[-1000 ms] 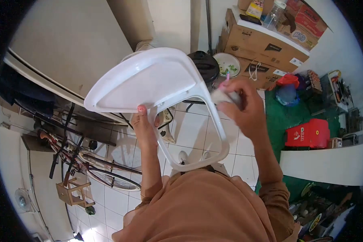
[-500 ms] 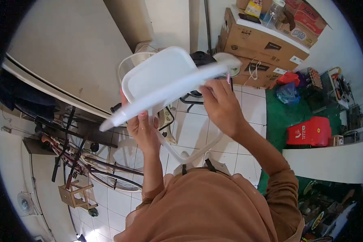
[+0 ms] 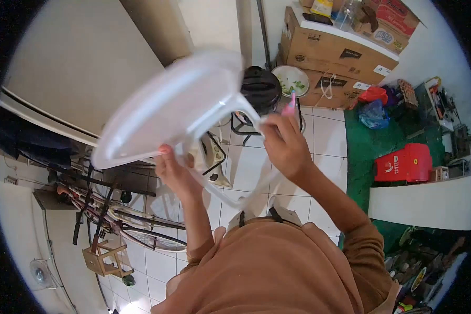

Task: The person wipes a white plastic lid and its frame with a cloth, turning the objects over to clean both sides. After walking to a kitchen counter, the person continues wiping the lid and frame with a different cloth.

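Observation:
A white plastic piece [image 3: 157, 112], with a broad rounded panel and a looping frame below it, is held tilted in front of me and blurred by motion. My left hand [image 3: 178, 175] grips it at the panel's lower edge, thumb on top. On the right side, the bent fingers of my right hand [image 3: 285, 144] are closed on the frame's bar. A pink object [image 3: 289, 108] with a blue tip shows just above my right fingertips. Beyond it are a black lidded pot [image 3: 260, 89] and a round white bowl [image 3: 290, 78] with green leaves.
Stacked cardboard boxes [image 3: 329, 57] stand at the back right. A red container [image 3: 403, 166] and a blue plastic bag [image 3: 373, 118] are on the green floor. Bicycles [image 3: 141, 225] and a small wooden stool [image 3: 107, 259] are to my left. White tiles [image 3: 248, 162] cover the floor.
The white piece has turned in my hands; its broad panel now swings up to the left and shows its face. My right hand has moved slightly lower. The view has shifted a little.

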`<state>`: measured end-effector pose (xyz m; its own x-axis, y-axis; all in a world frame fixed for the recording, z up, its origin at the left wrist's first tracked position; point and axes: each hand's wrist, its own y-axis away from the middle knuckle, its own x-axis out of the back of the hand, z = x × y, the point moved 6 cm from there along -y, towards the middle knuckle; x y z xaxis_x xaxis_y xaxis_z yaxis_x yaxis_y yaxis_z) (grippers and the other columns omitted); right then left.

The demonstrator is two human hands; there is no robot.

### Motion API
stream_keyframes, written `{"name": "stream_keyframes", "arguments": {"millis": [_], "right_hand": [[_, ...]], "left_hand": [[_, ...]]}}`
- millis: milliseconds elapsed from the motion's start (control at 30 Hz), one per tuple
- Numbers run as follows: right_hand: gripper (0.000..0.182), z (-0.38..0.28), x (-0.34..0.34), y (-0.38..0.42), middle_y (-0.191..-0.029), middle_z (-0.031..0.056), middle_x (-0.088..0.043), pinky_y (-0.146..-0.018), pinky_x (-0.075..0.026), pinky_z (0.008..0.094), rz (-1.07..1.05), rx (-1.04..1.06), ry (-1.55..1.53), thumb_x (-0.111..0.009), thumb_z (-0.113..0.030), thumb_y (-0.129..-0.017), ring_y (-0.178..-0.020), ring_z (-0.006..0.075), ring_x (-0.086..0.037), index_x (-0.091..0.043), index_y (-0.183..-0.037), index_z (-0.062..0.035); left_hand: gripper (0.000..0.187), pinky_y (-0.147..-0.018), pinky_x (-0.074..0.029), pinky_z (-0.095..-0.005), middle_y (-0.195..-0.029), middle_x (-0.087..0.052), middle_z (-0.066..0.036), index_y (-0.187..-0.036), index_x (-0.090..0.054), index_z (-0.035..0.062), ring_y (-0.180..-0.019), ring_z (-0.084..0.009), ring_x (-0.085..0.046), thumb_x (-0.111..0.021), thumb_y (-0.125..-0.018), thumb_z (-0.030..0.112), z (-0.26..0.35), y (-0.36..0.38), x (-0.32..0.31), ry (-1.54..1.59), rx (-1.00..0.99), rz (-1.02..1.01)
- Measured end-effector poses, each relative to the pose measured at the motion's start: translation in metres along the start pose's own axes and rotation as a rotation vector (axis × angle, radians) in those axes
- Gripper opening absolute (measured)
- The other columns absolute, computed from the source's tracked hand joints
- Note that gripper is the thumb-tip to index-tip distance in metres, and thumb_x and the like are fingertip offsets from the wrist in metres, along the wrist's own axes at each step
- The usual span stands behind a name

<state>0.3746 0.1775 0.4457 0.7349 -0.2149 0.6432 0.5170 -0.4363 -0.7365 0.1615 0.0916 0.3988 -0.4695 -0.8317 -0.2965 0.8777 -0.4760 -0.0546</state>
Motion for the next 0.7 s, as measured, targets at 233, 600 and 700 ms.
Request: {"name": "stream_keyframes", "arguments": {"millis": [233,600,700], "right_hand": [[0.023,0.009,0.002,0.002,-0.093,0.0111,-0.052,-0.069,-0.046,0.0350,0.061,-0.066,-0.106,-0.062,0.008,-0.064,-0.083,0.0277,-0.051,-0.058,-0.086,0.0030],[0.028,0.004,0.002,0.026,-0.094,0.0102,-0.053,-0.071,-0.045,0.0358,0.028,-0.096,-0.106,-0.065,0.007,-0.063,-0.081,0.0270,-0.051,-0.060,-0.089,0.0010],[0.028,0.008,0.010,0.002,-0.094,0.0095,-0.053,-0.071,-0.045,0.0365,0.090,-0.061,-0.094,-0.065,0.007,-0.063,-0.082,0.0270,-0.052,-0.061,-0.090,0.0008]], "left_hand": [[0.049,-0.046,-0.034,-0.0220,-0.079,-0.053,0.000,-0.087,-0.057,0.0062,-0.062,-0.0077,-0.048,-0.057,-0.085,0.055,0.003,-0.016,-0.003,0.040,-0.001,-0.038],[0.052,-0.045,-0.032,-0.0202,-0.080,-0.055,-0.003,-0.095,-0.056,0.0047,-0.059,-0.0067,-0.047,-0.051,-0.088,0.056,0.024,-0.030,0.008,0.038,-0.083,0.123],[0.052,-0.045,-0.031,-0.0202,-0.079,-0.055,-0.002,-0.096,-0.055,0.0048,-0.059,-0.0065,-0.047,-0.052,-0.088,0.057,0.023,-0.023,-0.004,0.114,-0.089,0.078]]}}
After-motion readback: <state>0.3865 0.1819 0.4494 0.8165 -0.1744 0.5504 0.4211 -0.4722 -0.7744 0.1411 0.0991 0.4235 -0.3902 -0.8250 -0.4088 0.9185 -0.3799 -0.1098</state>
